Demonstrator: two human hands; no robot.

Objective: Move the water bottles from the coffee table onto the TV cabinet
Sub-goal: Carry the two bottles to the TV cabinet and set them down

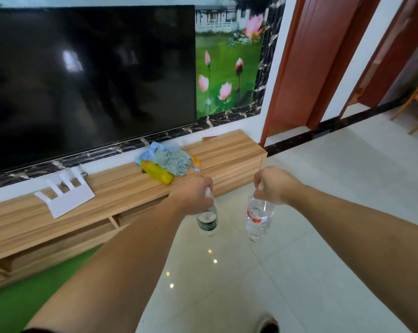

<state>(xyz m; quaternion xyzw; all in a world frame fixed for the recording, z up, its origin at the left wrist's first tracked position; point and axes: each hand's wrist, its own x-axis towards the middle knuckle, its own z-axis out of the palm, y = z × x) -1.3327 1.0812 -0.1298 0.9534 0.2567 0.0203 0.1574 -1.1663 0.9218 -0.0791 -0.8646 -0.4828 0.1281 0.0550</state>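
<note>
Both hands closed, one bottle each by the neck — left hand point(195, 194): green-label bottle point(207, 221); right hand point(274, 185): red-label bottle point(259, 218). Two bottles, hanging over floor point(311, 212) beside cabinet point(121, 188).

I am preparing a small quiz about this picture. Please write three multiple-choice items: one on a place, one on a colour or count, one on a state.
1. Where is the white router?
A. on the TV cabinet
B. on the floor
C. in a hand

2. What label colour has the bottle in the right hand?
A. green
B. red and white
C. blue

3. How are the bottles now?
A. standing on the cabinet
B. lying on the floor
C. hanging by their necks from the hands

Key: 1 A, the router lies on the cabinet top. 2 B, the red-label bottle hangs there; the green-label bottle is in the left hand. 3 C, both hang over the floor tiles.
</note>
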